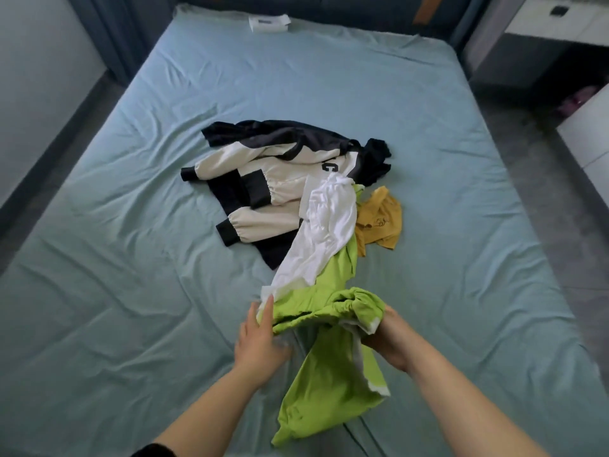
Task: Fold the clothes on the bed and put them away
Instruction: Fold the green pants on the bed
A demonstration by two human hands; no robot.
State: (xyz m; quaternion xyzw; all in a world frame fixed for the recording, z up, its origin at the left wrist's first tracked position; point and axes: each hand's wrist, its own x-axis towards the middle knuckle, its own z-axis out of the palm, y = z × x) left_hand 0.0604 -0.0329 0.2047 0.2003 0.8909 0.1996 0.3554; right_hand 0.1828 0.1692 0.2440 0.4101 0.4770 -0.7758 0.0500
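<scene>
Far left: a grey wall (39,77), w/ a dark blue curtain (108,34) in the top-left corner. The bed (131,291) fills most of the view, its cover pale teal and wrinkled. At the head end a small white packet (268,23) lies flat (label too blurred to read).

Mid-bed, on the left of the pile, is a black-and-cream jacket (263,179), crumpled, w/ its dark-cuffed sleeves pointing left. A white garment (326,225) overlaps the jacket's right edge. It stretches in a long strip from the jacket down toward the near side. Under and beside it runs the green garment (329,364), lime w/ white trim. Its far end sits beneath the white one, its middle is bunched between the two hands, and the rest trails toward the near edge of the bed.

The left grip (258,338) is at the left edge of the bunched cloth, where white and green meet. Thumb and forefinger point up against the fabric. The other fingers are blurred, so can't tell if it pinches or only touches. The right grip (390,338) is clenched on the green garment's gathered right end, fingers curled under the bunch.

Right of the white strip a yellow garment (379,219) lies crumpled, touching the pile. Past the bed's right side there's grey floor (534,192) and a white cabinet (586,136). Something pink (575,97) sits in shadow below a white desk (560,24).
</scene>
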